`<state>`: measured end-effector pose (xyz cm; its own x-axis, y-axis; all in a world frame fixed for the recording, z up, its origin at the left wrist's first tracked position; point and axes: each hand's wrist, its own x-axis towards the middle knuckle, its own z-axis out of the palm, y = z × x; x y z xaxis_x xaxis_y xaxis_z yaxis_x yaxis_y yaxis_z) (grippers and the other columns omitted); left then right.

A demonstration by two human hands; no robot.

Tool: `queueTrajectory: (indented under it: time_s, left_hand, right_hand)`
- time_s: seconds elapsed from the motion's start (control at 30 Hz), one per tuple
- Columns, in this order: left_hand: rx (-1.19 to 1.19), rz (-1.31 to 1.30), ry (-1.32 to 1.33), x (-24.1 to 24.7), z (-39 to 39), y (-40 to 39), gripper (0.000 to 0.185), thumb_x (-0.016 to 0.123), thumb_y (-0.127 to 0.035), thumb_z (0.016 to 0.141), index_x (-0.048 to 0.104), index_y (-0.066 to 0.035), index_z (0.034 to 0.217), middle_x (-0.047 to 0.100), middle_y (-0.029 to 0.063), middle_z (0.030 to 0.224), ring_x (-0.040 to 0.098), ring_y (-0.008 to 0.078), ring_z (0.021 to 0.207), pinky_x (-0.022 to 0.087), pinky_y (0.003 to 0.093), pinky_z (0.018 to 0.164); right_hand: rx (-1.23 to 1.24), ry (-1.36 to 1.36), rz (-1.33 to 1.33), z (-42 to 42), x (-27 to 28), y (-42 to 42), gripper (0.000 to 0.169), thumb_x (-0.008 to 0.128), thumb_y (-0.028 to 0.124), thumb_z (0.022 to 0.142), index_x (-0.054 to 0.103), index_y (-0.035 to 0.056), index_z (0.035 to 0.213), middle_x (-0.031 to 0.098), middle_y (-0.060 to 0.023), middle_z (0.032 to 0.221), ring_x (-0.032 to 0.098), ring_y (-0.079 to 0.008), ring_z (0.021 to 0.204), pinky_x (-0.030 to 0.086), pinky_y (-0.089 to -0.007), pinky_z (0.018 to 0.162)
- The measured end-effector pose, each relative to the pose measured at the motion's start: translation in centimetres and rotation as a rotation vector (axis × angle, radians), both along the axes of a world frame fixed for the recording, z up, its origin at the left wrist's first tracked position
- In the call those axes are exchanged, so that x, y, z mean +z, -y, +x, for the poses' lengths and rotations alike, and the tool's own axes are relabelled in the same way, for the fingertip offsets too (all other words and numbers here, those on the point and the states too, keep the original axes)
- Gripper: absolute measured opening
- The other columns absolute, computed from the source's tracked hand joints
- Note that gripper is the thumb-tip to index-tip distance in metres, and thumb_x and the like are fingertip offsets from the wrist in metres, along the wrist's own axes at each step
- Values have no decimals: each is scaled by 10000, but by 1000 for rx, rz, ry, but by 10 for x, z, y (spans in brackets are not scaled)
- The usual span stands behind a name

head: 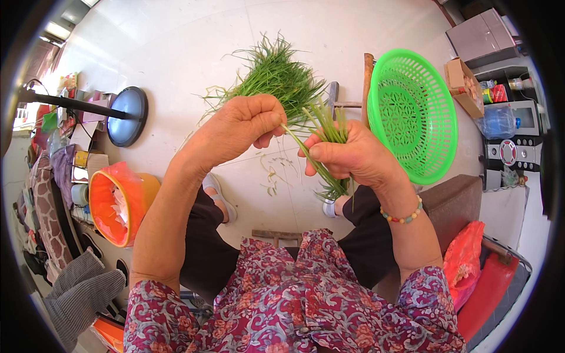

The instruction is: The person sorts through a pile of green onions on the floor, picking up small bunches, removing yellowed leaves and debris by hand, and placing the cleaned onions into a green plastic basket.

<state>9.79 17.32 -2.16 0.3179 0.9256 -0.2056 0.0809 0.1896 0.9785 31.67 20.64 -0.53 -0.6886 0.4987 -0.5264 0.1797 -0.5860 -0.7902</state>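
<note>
My right hand point(357, 152) grips a small bunch of green chives point(329, 125), with pale stalk ends up and the leaves hanging down below the fingers. Between thumb and fingertips, my left hand point(249, 123) pinches the pale end of one chive stalk point(296, 140) that slants across to the right hand. Beyond the hands, a loose heap of chives point(278, 73) lies on the tiled floor, its near edge partly hidden by my left hand. Thin trimmings point(271, 176) are scattered on the floor between my feet.
A bright green plastic basket point(399, 119) is at the right, by a wooden stool point(367, 84). To the left are an orange bin point(108, 212) with a red plastic liner and a round stand base point(128, 117). A brown block-like piece point(450, 212) is near my right elbow.
</note>
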Motion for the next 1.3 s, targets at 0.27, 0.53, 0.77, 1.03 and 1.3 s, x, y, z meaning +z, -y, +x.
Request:
queueTrajectory:
  time_s: [0.27, 0.53, 0.77, 1.03, 1.3]
  left_hand:
    - [-23, 391, -66, -1, 17, 3, 78, 633, -72, 781, 626, -44, 853, 590, 6, 756, 516, 105, 674, 434, 247, 607]
    - [-112, 684, -383, -7, 17, 6, 73, 627, -15, 746, 560, -8, 774, 540, 88, 708, 517, 247, 659, 430, 314, 590]
    - [187, 442, -587, -12, -55, 6, 103, 608, -80, 778, 554, 6, 757, 548, 114, 711, 527, 274, 650, 437, 328, 614]
    - [63, 249, -856, -13, -65, 24, 440, 586, -297, 833, 516, -49, 1190, 567, 160, 1145, 590, 264, 941, 463, 332, 792]
    - [13, -69, -18, 7, 9, 16, 85, 535, -58, 862, 600, -7, 882, 580, 22, 701, 521, 66, 617, 448, 202, 580]
  right_hand:
    - [-37, -9, -118, 9, -1, -1, 171, 649, 156, 783, 578, 35, 881, 609, -84, 657, 358, -34, 396, 255, -186, 354]
    - [-18, 135, -17, 14, -7, 4, 172, 624, 153, 771, 575, 28, 878, 596, -63, 629, 378, -27, 392, 261, -184, 348]
    - [-26, 136, -38, 28, -8, 5, 208, 632, 168, 777, 590, 7, 901, 581, -52, 613, 376, -26, 399, 248, -182, 347]
    - [-2, -33, -229, 16, -8, 3, 242, 652, 198, 801, 596, -11, 909, 597, -77, 630, 321, -26, 385, 226, -179, 341]
    - [26, -53, -293, 7, -14, 5, 226, 637, 201, 820, 603, -7, 900, 577, -43, 611, 323, -23, 392, 234, -181, 346]
